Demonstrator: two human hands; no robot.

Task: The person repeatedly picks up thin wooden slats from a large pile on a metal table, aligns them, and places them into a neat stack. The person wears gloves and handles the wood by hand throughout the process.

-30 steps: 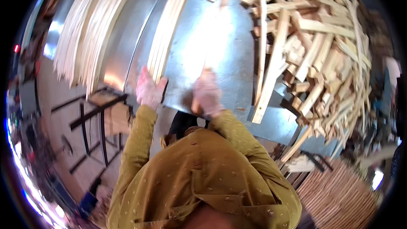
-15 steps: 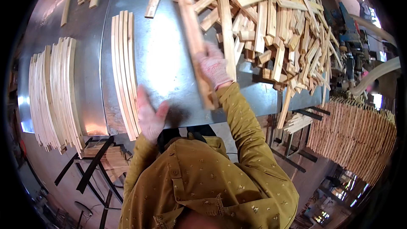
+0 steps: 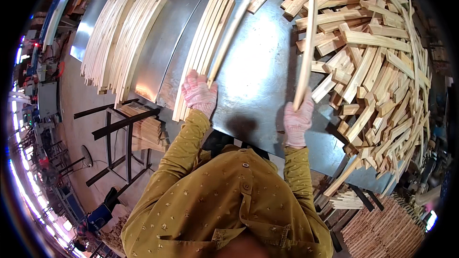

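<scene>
Head view: We record the left hand, in a pink-and-white knitted glove, laid over the near part of a row of long, pale, straight-edged wooden strips. Between its thumb and fingers we see the lower end of a slim, pale wooden stick, which slants up and away just right of the row, its far end blurred.

The right hand, gloved alike, is closed around the near end of a long, narrow, light-yellow wooden slat. We note the slat pointing away from the wearer, its far part in front of a large, jumbled heap of pale wooden offcuts.

Row and heap lie on a shiny, grey sheet-metal counter. Left of the row, across a seam, we find two side-by-side bundles of pale wooden strips.
</scene>
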